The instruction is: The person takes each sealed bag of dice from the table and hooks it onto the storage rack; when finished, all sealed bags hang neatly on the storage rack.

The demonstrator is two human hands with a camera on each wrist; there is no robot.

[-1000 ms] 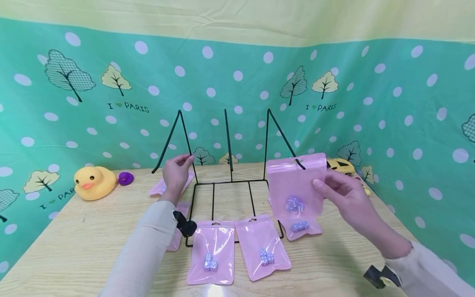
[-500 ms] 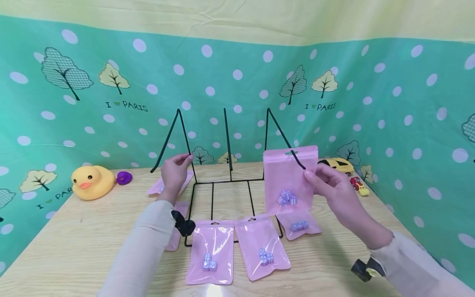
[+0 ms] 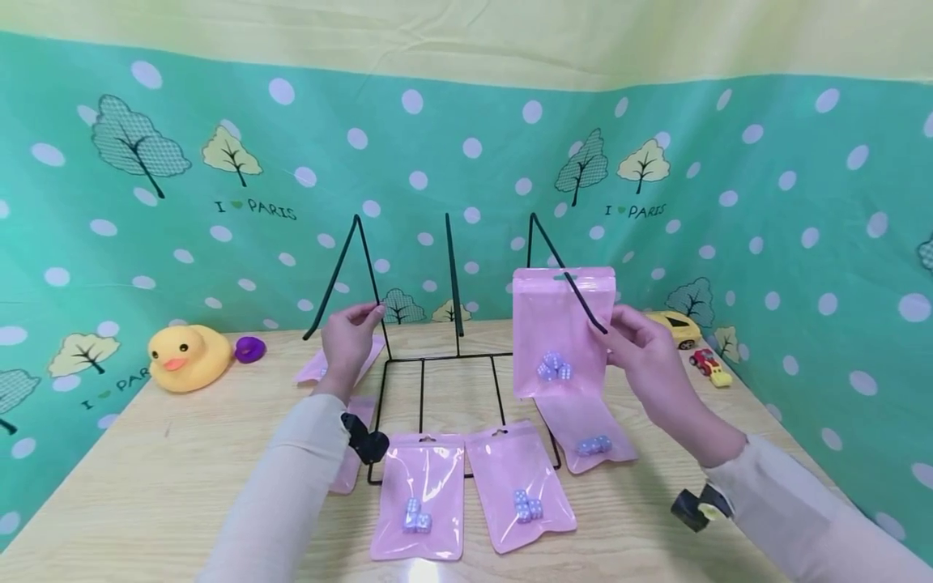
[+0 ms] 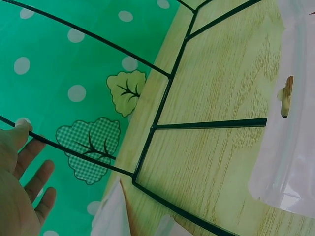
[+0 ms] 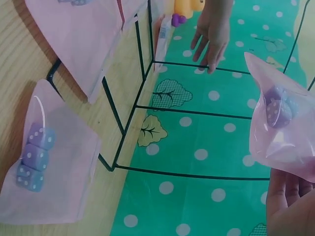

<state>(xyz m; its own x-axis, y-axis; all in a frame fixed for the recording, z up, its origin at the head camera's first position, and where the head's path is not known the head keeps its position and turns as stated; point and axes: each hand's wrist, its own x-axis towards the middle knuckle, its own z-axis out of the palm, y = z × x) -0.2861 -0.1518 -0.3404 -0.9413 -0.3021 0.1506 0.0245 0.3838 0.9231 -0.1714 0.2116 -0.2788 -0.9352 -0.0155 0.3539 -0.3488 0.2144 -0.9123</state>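
Observation:
My left hand (image 3: 348, 338) pinches the left upright of a black wire display rack (image 3: 455, 357) between thumb and forefinger. In the left wrist view, that hand's other fingers (image 4: 37, 182) are spread loosely beside the wire. My right hand (image 3: 647, 364) grips the right edge of a pink zip bag (image 3: 535, 324) with several dice (image 3: 554, 366) in its lower part. The rack's right hook (image 3: 586, 305) passes through the hang hole at the bag's top, and its tip sticks out in front. The right wrist view shows the bag's bottom (image 5: 280, 118) above my fingers.
Two pink bags of dice, a left one (image 3: 430, 494) and a right one (image 3: 519, 486), lie in front of the rack. Another bag (image 3: 590, 433) lies below the held one. More lie at left. A yellow duck (image 3: 189, 359), purple duck (image 3: 250, 349) and toy cars (image 3: 678, 329) stand at the sides.
My right hand has moved left and up, sliding the pink zip bag farther back along the right hook. My left hand keeps its place on the rack's upright.

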